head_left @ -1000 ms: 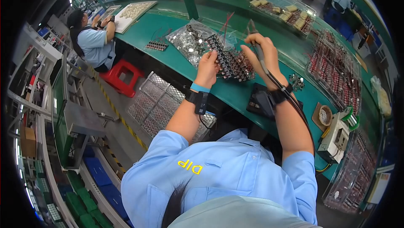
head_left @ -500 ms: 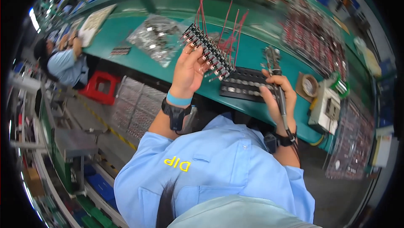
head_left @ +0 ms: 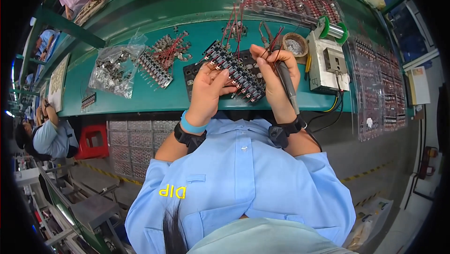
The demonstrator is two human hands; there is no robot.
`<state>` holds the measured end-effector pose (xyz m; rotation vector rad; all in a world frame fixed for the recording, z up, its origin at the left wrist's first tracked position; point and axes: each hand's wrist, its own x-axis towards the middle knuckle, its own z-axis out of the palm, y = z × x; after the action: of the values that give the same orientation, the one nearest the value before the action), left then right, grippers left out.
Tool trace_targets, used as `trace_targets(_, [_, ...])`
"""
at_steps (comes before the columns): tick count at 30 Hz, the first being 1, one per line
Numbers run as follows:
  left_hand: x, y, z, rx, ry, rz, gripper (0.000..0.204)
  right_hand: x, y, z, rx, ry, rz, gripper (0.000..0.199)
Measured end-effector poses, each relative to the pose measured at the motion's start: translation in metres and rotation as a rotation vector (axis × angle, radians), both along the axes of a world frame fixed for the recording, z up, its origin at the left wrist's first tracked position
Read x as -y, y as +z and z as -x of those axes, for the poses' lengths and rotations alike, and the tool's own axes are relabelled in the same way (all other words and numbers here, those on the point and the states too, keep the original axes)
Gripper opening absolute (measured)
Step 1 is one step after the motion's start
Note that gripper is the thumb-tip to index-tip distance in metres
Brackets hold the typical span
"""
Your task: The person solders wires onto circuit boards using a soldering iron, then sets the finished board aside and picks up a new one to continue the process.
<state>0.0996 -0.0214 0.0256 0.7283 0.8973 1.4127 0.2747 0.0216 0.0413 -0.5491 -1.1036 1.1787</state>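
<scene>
My left hand (head_left: 206, 87) grips a panel of small black circuit boards (head_left: 234, 70), tilted down to the right above the bench. Thin red wires (head_left: 233, 22) stand up from its far side. A soldering tool (head_left: 285, 79) with a grey handle, two dark prongs and a cable lies in my right hand (head_left: 280, 69), close by the panel's right end. That hand's thumb and forefinger come together beside red wires; whether they pinch one I cannot tell. Under the panel sits a black slotted tray (head_left: 191, 72), partly hidden by my left hand.
Left on the green bench (head_left: 154, 101) lie a clear bag of metal parts (head_left: 112, 73), another board panel (head_left: 155, 71) and a heap of red-wired parts (head_left: 171, 50). To the right stand a round cup (head_left: 295, 47) and a metal box (head_left: 328, 64) with a green-rimmed spool (head_left: 332, 30).
My view has swung, bringing the bench squarely ahead. My right hand has come closer to the panel, raising the soldering tool beside the red wires. The left hand still holds the panel.
</scene>
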Motion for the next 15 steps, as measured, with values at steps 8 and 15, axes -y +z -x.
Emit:
trace_targets(8, [-0.021,-0.012,0.009,-0.008,0.088,-0.084,0.022,0.019,-0.017,0.017,0.482,-0.04,-0.372,0.021])
trace_targets(15, [-0.023,-0.011,0.016,0.071,0.193,-0.097,0.024,0.016,0.004,0.008,0.317,0.127,-0.419,0.032])
